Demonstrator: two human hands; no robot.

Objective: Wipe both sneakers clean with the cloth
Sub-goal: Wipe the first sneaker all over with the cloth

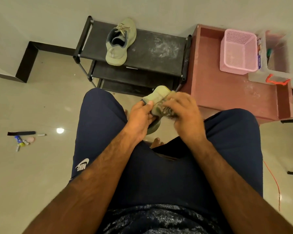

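Gripping the sneaker [159, 95] by its near end, the left grip [140, 115] is curling round it, thumb lying on top. The right grip [183, 112] is a bit blurry, with fingers curled over the cloth [163, 110] and pressing it onto the shoe. Both forearms are reaching forward between the knees. The other sneaker [120, 41] is sitting on the shoe rack [156, 48] at 12 o'clock.

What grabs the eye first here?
Centre: the left hand grips an olive sneaker between the knees while the right hand holds a blurred cloth on it. The second sneaker sits atop the black shoe rack; a pink basket stands far right.
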